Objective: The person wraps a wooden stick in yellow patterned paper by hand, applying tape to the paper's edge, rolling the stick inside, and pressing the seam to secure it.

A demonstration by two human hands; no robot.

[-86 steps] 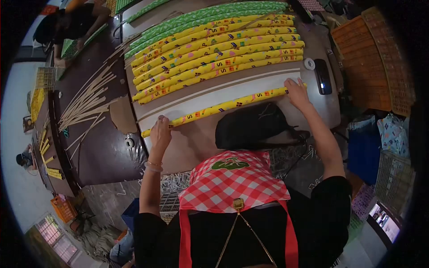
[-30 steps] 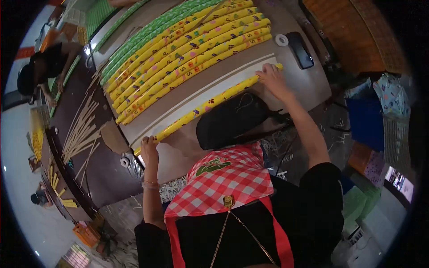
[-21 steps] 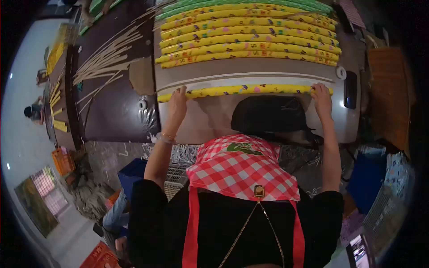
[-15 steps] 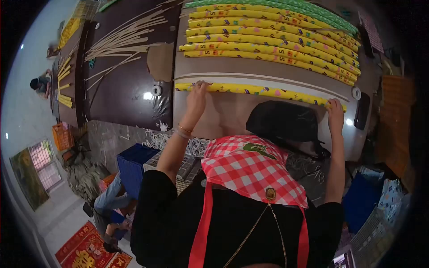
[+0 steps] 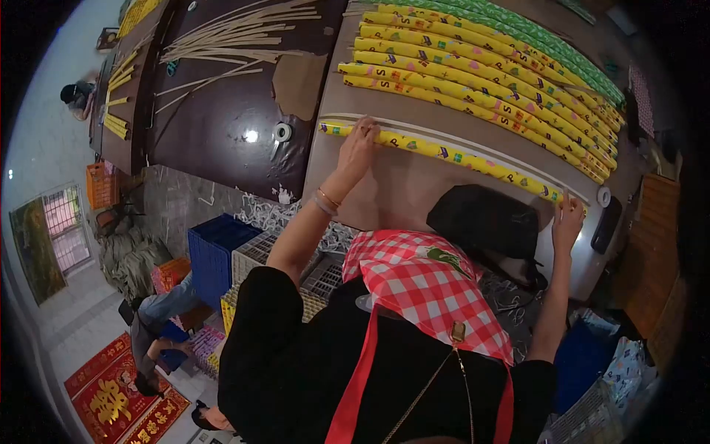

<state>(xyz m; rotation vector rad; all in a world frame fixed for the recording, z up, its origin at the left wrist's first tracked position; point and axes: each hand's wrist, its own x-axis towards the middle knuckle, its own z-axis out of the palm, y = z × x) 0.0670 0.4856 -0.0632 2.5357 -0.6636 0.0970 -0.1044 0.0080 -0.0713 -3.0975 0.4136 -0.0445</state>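
A long yellow roll of printed wrapping paper [image 5: 458, 158] lies across the brown table before me. My left hand [image 5: 358, 150] is closed over it near its left end, fingertips on top. At the far right end my right hand [image 5: 568, 216] grips the same roll, with fingers bent over it. Just behind the roll runs a narrow pale strip [image 5: 473, 143], along with a thin band of white. A black bag [image 5: 484, 222] sits on the table between my arms, in front of the roll.
Several finished yellow rolls [image 5: 473, 78] and green rolls [image 5: 543, 48] lie farther back. Pale sticks [image 5: 229, 37], brown card [image 5: 299, 83] and a tape roll [image 5: 282, 132] occupy the left table. Another tape roll [image 5: 603, 196] and a dark phone-like object [image 5: 608, 224] lie right. A seated person [image 5: 151, 333] is lower left.
My view has turned, so the table slants down to the right. The white band behind the roll looks narrower, and the roll is closer to the pale strip. Both hands stay on it.
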